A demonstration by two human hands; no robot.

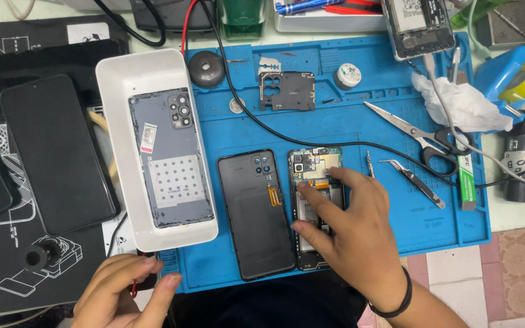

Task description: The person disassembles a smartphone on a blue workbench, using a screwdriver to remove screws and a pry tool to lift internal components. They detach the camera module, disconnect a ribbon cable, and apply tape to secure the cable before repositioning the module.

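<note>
Right hand (pixel 350 228) flat on opened phone (pixel 315 200), fingers spread, pressing, nothing pinched. Phone mid-mat (pixel 360 79), under palm, just right of black back cover (pixel 255 212). Left hand (pixel 120 291) near edge, loosely curled, grip state unclear. White tray (pixel 123 79) left.
</note>
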